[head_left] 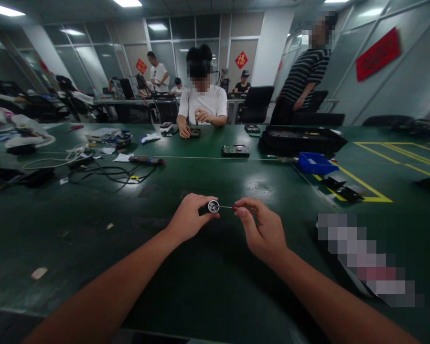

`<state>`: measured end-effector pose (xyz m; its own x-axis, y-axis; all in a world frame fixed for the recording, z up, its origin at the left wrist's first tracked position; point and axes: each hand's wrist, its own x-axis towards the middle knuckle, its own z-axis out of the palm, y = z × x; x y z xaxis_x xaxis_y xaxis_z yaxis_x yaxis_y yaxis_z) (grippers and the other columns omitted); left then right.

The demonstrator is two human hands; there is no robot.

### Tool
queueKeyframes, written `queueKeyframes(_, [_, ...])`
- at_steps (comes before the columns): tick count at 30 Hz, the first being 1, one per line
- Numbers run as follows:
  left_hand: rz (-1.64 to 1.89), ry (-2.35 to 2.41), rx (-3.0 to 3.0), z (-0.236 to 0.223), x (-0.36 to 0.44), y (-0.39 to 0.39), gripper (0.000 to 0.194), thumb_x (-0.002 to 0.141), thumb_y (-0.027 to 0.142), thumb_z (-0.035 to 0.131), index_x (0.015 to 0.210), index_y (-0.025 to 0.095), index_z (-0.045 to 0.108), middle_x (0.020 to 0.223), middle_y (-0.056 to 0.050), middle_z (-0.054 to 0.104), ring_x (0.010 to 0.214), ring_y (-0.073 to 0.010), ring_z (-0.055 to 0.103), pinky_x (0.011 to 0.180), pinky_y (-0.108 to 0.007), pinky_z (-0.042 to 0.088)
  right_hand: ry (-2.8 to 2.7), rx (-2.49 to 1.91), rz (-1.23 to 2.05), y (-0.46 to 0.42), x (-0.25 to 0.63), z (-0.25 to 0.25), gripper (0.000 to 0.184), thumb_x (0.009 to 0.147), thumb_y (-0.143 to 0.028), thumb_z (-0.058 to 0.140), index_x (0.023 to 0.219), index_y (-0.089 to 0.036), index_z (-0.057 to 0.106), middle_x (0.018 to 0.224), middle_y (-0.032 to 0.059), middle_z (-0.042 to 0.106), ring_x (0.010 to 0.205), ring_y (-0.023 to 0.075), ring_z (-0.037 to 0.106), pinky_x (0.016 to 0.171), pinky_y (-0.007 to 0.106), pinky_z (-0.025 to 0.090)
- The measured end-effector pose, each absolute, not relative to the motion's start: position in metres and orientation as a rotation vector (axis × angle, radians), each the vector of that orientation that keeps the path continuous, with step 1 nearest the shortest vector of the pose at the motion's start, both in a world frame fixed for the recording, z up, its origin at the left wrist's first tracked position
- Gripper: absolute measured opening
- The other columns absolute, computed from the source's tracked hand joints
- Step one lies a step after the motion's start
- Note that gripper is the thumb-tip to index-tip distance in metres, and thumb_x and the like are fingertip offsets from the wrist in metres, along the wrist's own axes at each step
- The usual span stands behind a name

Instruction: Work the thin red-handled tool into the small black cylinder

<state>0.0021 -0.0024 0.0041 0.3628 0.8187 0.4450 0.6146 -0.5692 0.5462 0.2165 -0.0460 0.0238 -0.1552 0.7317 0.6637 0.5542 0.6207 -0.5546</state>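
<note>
My left hand (pixel 190 216) pinches a small round part (pixel 213 206) with a silvery rim between thumb and fingers. Its open-looking end faces me, and its exact kind is not plain. In my right hand (pixel 264 228) is a thin screwdriver (pixel 226 207) with a red handle, gripped between thumb and fingers. The metal shaft points left and its end meets the round part; whether it goes inside or only touches the rim, I cannot tell. Both hands are held above the green table (pixel 200 286).
Opposite, a person (pixel 202 102) in white works on a small dark device (pixel 192 133). A hard drive (pixel 235 150), blue bin (pixel 316 163) and black tray (pixel 303 138) lie beyond my hands. Cables (pixel 111 172) and an electric screwdriver (pixel 146 160) are at left; a blurred-out flat object (pixel 365 263) lies at right.
</note>
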Motion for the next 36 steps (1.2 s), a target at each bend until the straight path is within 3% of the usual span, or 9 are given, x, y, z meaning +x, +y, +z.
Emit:
queueKeyframes(26, [0.991,1.188,2.404,0.0005,-0.0004,-0.0015,0.039,0.083,0.035,0.078,0.120,0.026,0.068,0.116,-0.003,0.074,0.108,-0.0244,0.065,0.095,-0.042,0.043,-1.590,-1.111,0.456,-0.0431,0.2112,0.0230,0.018,0.102,-0.035,0.046,0.102,-0.022,0.059,0.084,0.0028,0.070,0.076,0.0185,0.070,0.069,0.032,0.053])
queueKeyframes(32, [0.965,1.196,2.411,0.0008,0.0004,-0.0011,0.036,0.084,0.034,0.077,0.118,0.026,0.069,0.117,-0.003,0.074,0.109,-0.0243,0.065,0.097,-0.043,0.041,-1.776,-1.130,0.262,-0.0454,0.2134,0.0282,0.019,0.098,-0.038,0.054,0.096,-0.023,0.065,0.081,0.0029,0.073,0.072,0.0181,0.070,0.066,0.030,0.050])
queueKeyframes(36, [0.950,1.206,2.416,0.0007,0.0001,-0.0008,0.035,0.085,0.036,0.075,0.118,0.026,0.069,0.115,-0.003,0.074,0.107,-0.0245,0.065,0.095,-0.042,0.042,-1.888,-1.125,0.033,-0.0472,0.2161,0.0301,0.034,0.090,-0.052,0.064,0.075,-0.021,0.068,0.064,0.0008,0.066,0.056,0.0155,0.061,0.055,0.028,0.043])
